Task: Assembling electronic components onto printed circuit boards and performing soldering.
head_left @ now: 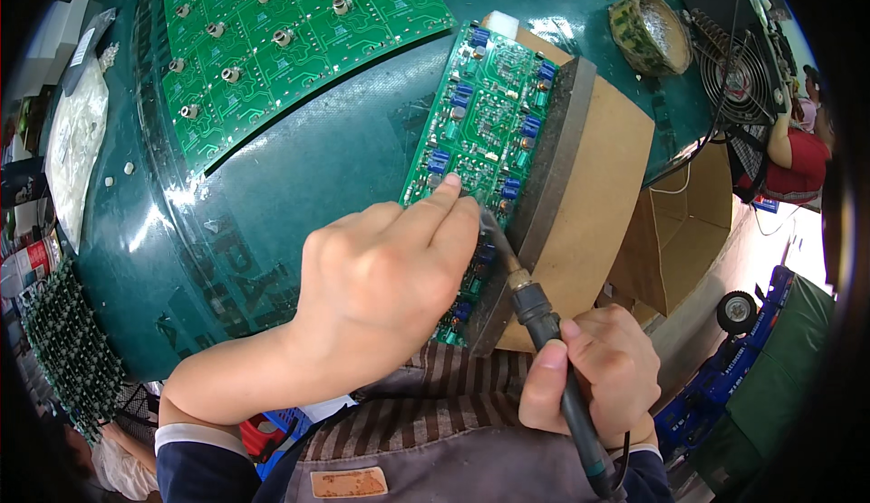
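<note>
A long green circuit board (pixel 485 122), set with blue capacitors and other small parts, lies at a slant in front of me, its right edge along a dark bar (pixel 557 159). My left hand (pixel 385 258) covers part of its lower half. The left index fingertip presses by a component, while the other fingers curl together; anything pinched under them is hidden. My right hand (pixel 603 367) grips the dark handle of a soldering iron (pixel 544 322). The iron's tip points up and left, close beside the left fingers over the board. Whether it touches a joint I cannot tell.
A larger green circuit panel (pixel 308 59) with metal knobs lies at the far left on the green mat. Brown cardboard (pixel 598 168), a round tin (pixel 648 32), a fan (pixel 729 77) and an open box (pixel 680 240) are rightward. Another person (pixel 802 163) sits far right.
</note>
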Motion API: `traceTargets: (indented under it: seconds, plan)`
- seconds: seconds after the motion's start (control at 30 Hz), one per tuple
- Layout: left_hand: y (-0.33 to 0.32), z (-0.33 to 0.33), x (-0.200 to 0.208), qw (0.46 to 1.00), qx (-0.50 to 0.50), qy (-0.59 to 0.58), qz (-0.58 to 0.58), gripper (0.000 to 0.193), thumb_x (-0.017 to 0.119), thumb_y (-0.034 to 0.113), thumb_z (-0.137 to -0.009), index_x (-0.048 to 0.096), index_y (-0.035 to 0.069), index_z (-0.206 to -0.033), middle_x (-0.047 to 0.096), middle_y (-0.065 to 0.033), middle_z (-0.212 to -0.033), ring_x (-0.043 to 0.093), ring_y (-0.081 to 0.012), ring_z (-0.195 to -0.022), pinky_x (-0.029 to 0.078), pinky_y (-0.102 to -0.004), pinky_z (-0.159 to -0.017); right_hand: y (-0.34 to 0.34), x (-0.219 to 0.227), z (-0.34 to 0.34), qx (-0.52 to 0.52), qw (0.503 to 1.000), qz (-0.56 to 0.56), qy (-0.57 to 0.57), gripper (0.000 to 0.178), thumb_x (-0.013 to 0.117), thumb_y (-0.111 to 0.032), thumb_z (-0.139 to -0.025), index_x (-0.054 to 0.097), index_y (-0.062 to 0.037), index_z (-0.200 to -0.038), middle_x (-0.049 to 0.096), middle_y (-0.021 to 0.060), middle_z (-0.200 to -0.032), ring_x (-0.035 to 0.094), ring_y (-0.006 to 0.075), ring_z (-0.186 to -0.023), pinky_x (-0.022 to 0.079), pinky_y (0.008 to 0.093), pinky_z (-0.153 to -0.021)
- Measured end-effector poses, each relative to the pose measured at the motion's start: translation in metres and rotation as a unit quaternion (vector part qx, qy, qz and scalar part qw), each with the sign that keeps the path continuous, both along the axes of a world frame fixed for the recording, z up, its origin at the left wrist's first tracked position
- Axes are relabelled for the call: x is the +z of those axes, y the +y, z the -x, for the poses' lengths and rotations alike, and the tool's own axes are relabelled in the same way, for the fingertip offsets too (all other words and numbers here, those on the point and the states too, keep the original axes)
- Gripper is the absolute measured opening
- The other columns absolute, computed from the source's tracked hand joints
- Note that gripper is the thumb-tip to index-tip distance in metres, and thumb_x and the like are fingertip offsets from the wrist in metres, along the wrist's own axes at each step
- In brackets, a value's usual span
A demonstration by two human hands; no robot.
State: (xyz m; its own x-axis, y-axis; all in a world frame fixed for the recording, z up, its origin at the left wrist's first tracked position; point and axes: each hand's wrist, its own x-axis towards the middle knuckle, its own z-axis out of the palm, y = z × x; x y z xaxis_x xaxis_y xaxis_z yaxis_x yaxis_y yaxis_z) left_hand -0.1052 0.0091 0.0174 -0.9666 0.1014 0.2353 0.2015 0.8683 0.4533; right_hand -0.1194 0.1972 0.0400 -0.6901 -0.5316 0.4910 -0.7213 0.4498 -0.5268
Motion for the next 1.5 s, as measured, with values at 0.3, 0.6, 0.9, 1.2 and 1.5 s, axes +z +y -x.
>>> traceTargets:
  seconds: [0.3, 0.6, 0.9, 1.2, 1.5]
  plan:
    - [-0.002, -0.021, 0.021, 0.998, -0.026, -0.059, -0.017, 0.025, 0.060, -0.005, -0.069, 0.059, 0.001, -0.093, 0.060, -0.0102, -0.079, 0.056, -0.0240, -0.063, 0.048, -0.0327, -0.058, 0.004, 0.011, -0.014, -0.047, 0.998, 0.022, 0.020, 0.011, 0.062, -0.004, -0.062, 0.055, 0.0007, -0.068, 0.050, 0.0064, -0.049, 0.050, 0.0195, -0.038, 0.041, 0.0278, -0.035]
    - [0.014, -0.045, -0.010, 0.998, 0.039, 0.044, 0.022, 0.013, 0.063, -0.001, -0.077, 0.056, 0.001, -0.088, 0.054, -0.0043, -0.064, 0.050, -0.0148, -0.052, 0.044, -0.0273, -0.047, 0.010, 0.018, -0.026, 0.066, 0.994, -0.071, -0.040, 0.020, 0.060, -0.002, -0.070, 0.049, -0.0001, -0.086, 0.056, 0.0128, -0.063, 0.052, 0.0251, -0.047, 0.047, 0.0343, -0.047]
    - [0.021, -0.049, -0.017, 0.994, 0.055, 0.081, 0.043, 0.022, 0.067, -0.007, -0.073, 0.063, 0.000, -0.094, 0.066, -0.0110, -0.076, 0.056, -0.0182, -0.049, 0.043, -0.0295, -0.044, 0.004, 0.006, -0.028, 0.058, 0.997, -0.049, 0.026, 0.015, 0.064, -0.004, -0.066, 0.056, 0.0012, -0.076, 0.054, 0.0068, -0.059, 0.052, 0.0193, -0.046, 0.044, 0.0286, -0.044]
    - [0.010, -0.041, -0.021, 0.992, 0.039, 0.116, 0.024, 0.013, 0.066, 0.001, -0.069, 0.059, 0.003, -0.080, 0.069, -0.0083, -0.085, 0.050, -0.0120, -0.048, 0.043, -0.0246, -0.043, 0.007, 0.015, -0.032, 0.055, 0.996, -0.066, -0.031, 0.018, 0.059, -0.002, -0.071, 0.049, 0.0016, -0.085, 0.056, 0.0143, -0.064, 0.052, 0.0250, -0.048, 0.048, 0.0352, -0.047]
    - [0.015, -0.046, -0.016, 0.996, 0.045, 0.077, 0.008, 0.022, 0.065, -0.008, -0.069, 0.065, 0.000, -0.090, 0.069, -0.0146, -0.087, 0.058, -0.0207, -0.054, 0.046, -0.0288, -0.049, 0.003, -0.001, -0.031, 0.045, 0.998, -0.017, 0.037, 0.014, 0.065, -0.005, -0.067, 0.055, 0.0008, -0.076, 0.054, 0.0062, -0.059, 0.052, 0.0176, -0.045, 0.040, 0.0270, -0.041]
